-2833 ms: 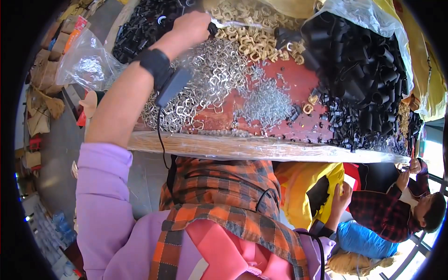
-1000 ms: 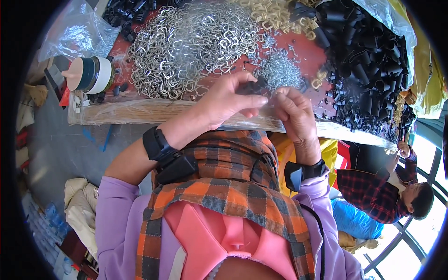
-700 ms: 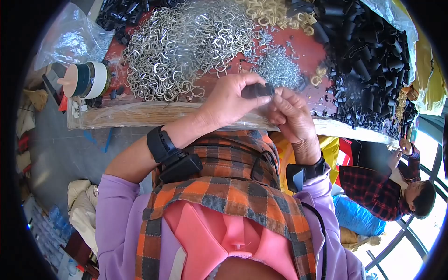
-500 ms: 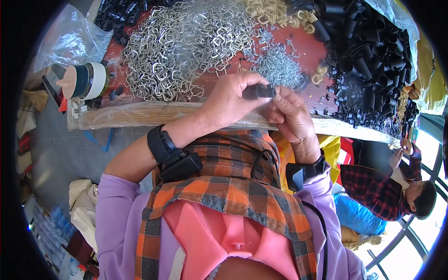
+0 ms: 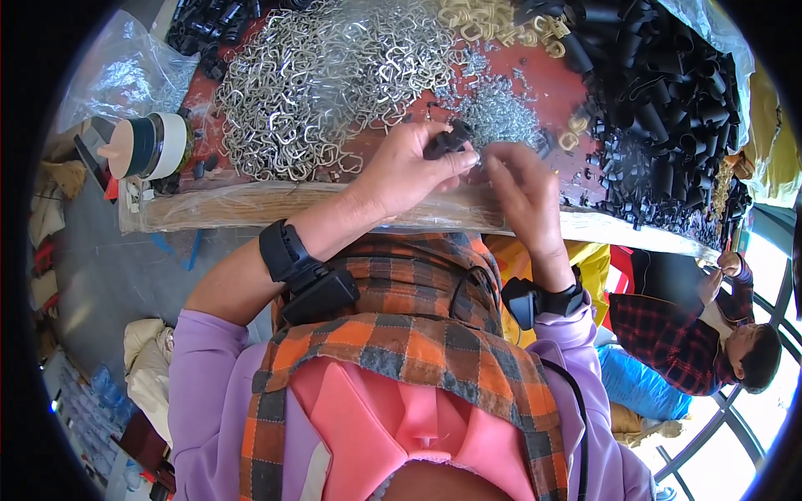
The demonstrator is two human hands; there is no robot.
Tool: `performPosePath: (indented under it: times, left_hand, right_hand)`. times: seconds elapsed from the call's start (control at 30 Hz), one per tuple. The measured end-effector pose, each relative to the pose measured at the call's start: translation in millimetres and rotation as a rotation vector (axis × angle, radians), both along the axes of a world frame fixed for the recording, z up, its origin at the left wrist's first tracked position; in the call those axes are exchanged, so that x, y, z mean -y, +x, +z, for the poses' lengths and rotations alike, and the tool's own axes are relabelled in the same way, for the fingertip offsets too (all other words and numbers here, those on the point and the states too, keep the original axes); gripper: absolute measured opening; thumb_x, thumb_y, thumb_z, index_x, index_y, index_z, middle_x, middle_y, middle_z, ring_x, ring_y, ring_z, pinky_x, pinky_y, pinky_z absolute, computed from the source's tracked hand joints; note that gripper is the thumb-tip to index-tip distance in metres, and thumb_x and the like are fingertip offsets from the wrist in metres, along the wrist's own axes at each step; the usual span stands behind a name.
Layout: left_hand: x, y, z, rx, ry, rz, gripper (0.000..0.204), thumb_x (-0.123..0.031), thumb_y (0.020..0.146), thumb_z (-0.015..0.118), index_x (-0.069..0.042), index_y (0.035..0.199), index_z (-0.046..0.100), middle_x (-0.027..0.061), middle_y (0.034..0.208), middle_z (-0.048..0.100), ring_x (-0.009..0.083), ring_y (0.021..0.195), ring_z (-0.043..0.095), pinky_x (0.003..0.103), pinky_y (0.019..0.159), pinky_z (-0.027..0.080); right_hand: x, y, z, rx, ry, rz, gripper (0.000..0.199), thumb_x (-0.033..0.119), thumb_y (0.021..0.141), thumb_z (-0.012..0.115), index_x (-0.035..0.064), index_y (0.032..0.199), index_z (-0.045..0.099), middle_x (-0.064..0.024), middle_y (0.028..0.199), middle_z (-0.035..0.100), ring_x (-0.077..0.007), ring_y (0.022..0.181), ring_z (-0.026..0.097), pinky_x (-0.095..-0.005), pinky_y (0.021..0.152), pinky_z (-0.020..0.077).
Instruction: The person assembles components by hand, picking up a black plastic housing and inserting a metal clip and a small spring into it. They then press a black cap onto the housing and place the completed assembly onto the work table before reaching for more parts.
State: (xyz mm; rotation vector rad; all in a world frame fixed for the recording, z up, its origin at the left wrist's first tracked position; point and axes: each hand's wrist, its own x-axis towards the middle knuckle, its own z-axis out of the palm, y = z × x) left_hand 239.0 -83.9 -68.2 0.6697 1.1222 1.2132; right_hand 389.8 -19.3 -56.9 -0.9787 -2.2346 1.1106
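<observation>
My left hand (image 5: 409, 167) is closed around a small black plastic fitting (image 5: 448, 142), tilted, with its notched end sticking up past the thumb and forefinger. Just to the right, apart from the fitting, is my right hand (image 5: 528, 196). Its fingers are loosely bent and slightly blurred, and nothing shows in them. Both hands are above the table's near edge. Beyond them lies a pile of small silvery screw-like pieces (image 5: 499, 113). A large heap of bent metal rings (image 5: 288, 92) spreads to its left.
Black tube pieces (image 5: 660, 108) heap up on the right of the red tabletop (image 5: 547, 83). Beige plastic loops (image 5: 476, 21) lie at the back. A lidded jar (image 5: 150, 146) and a clear bag (image 5: 125, 75) are at the left. Another person (image 5: 693, 334) works at the right.
My right hand has come away from the black fitting, its fingers now apart from it. My left hand has shifted a little left and tilted the fitting upward.
</observation>
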Motion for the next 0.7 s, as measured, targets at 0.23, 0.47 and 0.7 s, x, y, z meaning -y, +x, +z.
performPosePath:
  times: [0.23,0.47,0.7]
  left_hand:
    - [2,2,3,-0.188,0.095,-0.043,0.012,-0.012,0.076,0.058,-0.002,0.08,0.055,-0.0018,0.061,0.05,0.004,0.054,0.045,0.018,0.048,0.038]
    - [5,4,4,-0.076,0.069,-0.036,0.012,-0.013,0.075,0.059,-0.003,0.078,0.055,-0.0021,0.06,0.049,0.0039,0.053,0.045,0.017,0.048,0.038]
    - [5,5,-2,-0.025,0.041,-0.018,0.011,-0.014,0.076,0.059,-0.004,0.077,0.055,-0.0024,0.06,0.048,0.004,0.053,0.044,0.017,0.046,0.036]
  right_hand:
    - [5,6,6,-0.301,-0.794,0.046,0.014,0.015,0.083,0.048,0.0012,0.081,0.053,0.002,0.06,0.044,-0.0044,0.05,0.035,-0.0169,0.045,0.0272]
    - [12,4,0,-0.52,-1.034,0.01,0.011,0.012,0.082,0.049,0.0014,0.081,0.052,0.0028,0.057,0.042,-0.0042,0.048,0.032,-0.0168,0.045,0.0258]
    - [16,2,-4,-0.42,-0.743,-0.03,0.01,0.01,0.08,0.052,0.0006,0.081,0.053,0.0034,0.058,0.044,-0.0027,0.048,0.033,-0.0167,0.043,0.0265]
